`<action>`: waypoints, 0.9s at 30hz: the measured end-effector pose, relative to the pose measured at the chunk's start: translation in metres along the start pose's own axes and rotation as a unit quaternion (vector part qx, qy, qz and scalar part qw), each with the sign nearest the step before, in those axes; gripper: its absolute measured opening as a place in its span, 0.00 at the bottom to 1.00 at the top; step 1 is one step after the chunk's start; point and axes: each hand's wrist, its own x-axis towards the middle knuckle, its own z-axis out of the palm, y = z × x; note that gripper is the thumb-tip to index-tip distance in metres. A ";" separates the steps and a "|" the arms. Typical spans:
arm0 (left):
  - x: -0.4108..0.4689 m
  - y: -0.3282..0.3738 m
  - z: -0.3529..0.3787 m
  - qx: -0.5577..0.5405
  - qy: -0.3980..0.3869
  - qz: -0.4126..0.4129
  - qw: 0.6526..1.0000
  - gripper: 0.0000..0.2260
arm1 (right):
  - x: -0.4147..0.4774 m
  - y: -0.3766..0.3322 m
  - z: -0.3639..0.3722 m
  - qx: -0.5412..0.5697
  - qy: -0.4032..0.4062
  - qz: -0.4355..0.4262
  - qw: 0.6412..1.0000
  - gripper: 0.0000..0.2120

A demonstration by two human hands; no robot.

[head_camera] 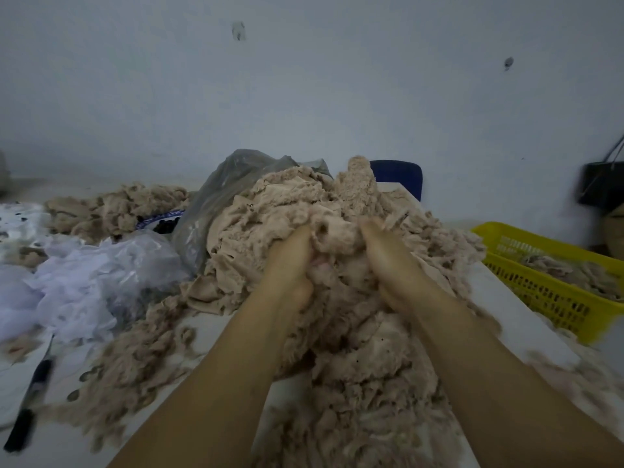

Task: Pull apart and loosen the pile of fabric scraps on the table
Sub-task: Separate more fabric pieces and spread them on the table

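One big pile of beige scraps [364,366] sits heaped mid-bench [499,292]. The left grip [290,261] and right grip [388,265] are sunk into its top, side by side, fingers curled round a clump. A grey plastic bag [219,187] lies just behind, white scraps [77,285] to the left, a yellow basket [540,292] to the right.

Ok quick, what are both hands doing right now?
Left hand: gripping a clump of the fabric scraps.
Right hand: gripping the scraps too.
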 end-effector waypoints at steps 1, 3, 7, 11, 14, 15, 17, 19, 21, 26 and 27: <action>0.004 0.005 -0.005 -0.060 -0.018 -0.008 0.998 0.11 | -0.003 0.005 -0.004 -0.046 0.003 0.011 0.999 0.20; 0.010 0.017 -0.019 -0.153 -0.039 -0.018 0.987 0.14 | -0.005 0.020 -0.017 -0.154 0.007 -0.008 0.988 0.21; 0.012 0.031 -0.039 -0.186 -0.032 -0.012 0.982 0.14 | -0.004 0.040 -0.052 -0.311 0.080 -0.037 0.946 0.21; 0.007 0.025 -0.036 -0.153 -0.019 -0.015 0.988 0.13 | -0.006 0.038 -0.059 -0.366 0.110 -0.048 0.923 0.21; -0.001 0.011 -0.023 -0.050 -0.010 0.004 0.999 0.11 | -0.014 0.017 -0.031 -0.313 0.058 -0.158 0.935 0.24; -0.005 0.007 -0.018 -0.009 -0.022 0.008 1.000 0.11 | -0.017 0.008 -0.018 -0.285 0.019 -0.187 0.940 0.27; -0.012 0.001 -0.010 0.036 -0.067 0.010 0.997 0.11 | -0.019 0.001 0.001 -0.266 -0.046 -0.203 0.941 0.31; -0.013 0.002 -0.009 0.036 -0.082 0.025 0.996 0.14 | -0.015 0.005 0.004 -0.266 -0.024 -0.195 0.944 0.22; -0.013 0.003 -0.013 0.015 -0.069 0.067 0.995 0.16 | -0.010 0.014 -0.005 -0.177 0.020 -0.149 0.973 0.14; -0.022 -0.020 -0.018 0.147 -0.088 -0.007 0.985 0.43 | -0.009 0.016 -0.012 0.106 -0.027 -0.045 0.993 0.23; -0.025 -0.025 -0.015 0.199 -0.118 -0.031 0.973 0.52 | -0.010 0.014 -0.010 0.100 -0.028 -0.056 0.993 0.21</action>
